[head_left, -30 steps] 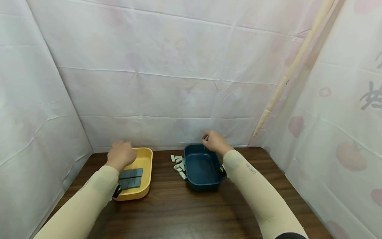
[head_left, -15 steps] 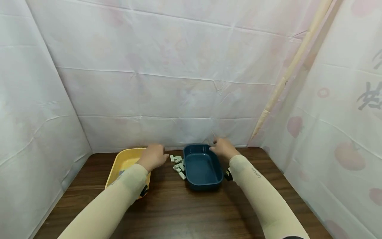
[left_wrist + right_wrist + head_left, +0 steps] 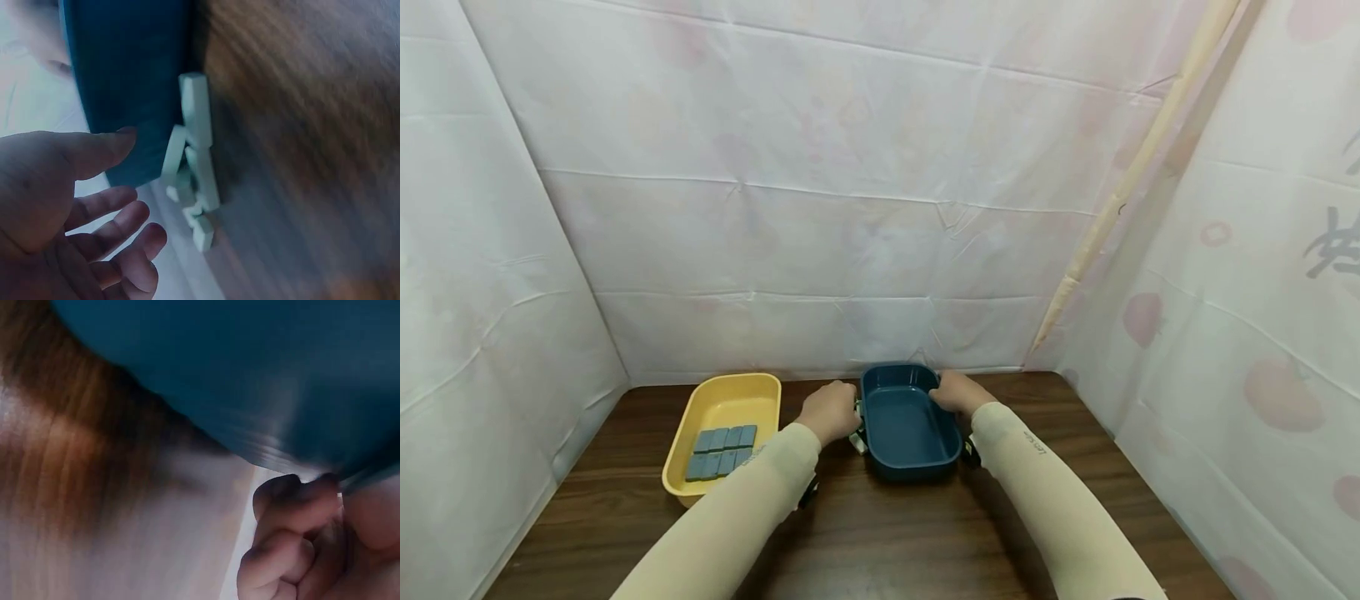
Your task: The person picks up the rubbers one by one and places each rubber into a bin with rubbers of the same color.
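Moved since the earlier frame: left hand [image 3: 830,411], shifted right from the yellow tray [image 3: 730,411] to the pale blocks [image 3: 204,180]; right hand [image 3: 958,393], lower at the blue tray [image 3: 911,429].
Left hand: half open, fingers loosely bent, thumb apart, holding nothing.
Right hand: fingers curled at the blue tray's far right rim, apparently pinching it.
Pale blocks: loose cluster just left of the blue tray.
Grey tiles [image 3: 718,439]: two rows, near part of the yellow tray.
Step, as judged: reaching for a block.
Next move: likely calls for thumb and fingers closing on one block, neighbours undisturbed.
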`<state>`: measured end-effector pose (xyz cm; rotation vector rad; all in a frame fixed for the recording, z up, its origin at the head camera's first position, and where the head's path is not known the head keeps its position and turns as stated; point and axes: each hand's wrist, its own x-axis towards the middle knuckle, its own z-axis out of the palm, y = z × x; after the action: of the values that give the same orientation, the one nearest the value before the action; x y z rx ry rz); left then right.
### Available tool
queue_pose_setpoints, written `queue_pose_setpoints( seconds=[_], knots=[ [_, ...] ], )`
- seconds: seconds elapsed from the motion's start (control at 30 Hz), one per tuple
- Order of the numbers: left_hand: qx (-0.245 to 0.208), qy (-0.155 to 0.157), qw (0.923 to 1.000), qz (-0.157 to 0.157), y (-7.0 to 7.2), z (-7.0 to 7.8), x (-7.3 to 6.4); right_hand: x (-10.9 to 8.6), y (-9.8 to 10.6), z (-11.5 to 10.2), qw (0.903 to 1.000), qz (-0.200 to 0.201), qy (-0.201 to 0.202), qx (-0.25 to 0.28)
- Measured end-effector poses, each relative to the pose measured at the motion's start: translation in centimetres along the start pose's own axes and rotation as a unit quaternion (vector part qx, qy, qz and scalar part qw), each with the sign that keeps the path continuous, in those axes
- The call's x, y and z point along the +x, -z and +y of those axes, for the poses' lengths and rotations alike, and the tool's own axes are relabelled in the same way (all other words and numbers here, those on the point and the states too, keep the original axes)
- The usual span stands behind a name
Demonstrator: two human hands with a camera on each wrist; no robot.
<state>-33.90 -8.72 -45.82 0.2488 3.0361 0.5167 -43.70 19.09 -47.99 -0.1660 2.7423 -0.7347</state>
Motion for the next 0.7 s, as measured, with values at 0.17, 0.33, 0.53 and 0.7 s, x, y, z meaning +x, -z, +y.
queue_pose_setpoints(
  seconds=[0.17,0.33,0.53,0.7],
  knots=[
    [0.008,-0.002,0.9999,0.01,-0.9,0.3,0.1,0.1,-0.5,0.0,0.9999,-0.011,-0.005,0.012],
    [0.02,-0.005,0.9993,0.03,-1.6,0.1,0.1,-0.3,-0.6,-0.8,0.9999,-0.01,-0.001,-0.009],
    [0.013,-0.001,0.9992,0.038,-2.6,-0.3,0.5,-0.5,-0.9,-1.0,0.9996,-0.003,0.013,-0.025],
    [0.025,0.001,0.9987,0.045,-3.1,-0.3,0.6,-0.4,-1.1,-0.9,0.9991,-0.002,0.014,-0.04]
  ],
)
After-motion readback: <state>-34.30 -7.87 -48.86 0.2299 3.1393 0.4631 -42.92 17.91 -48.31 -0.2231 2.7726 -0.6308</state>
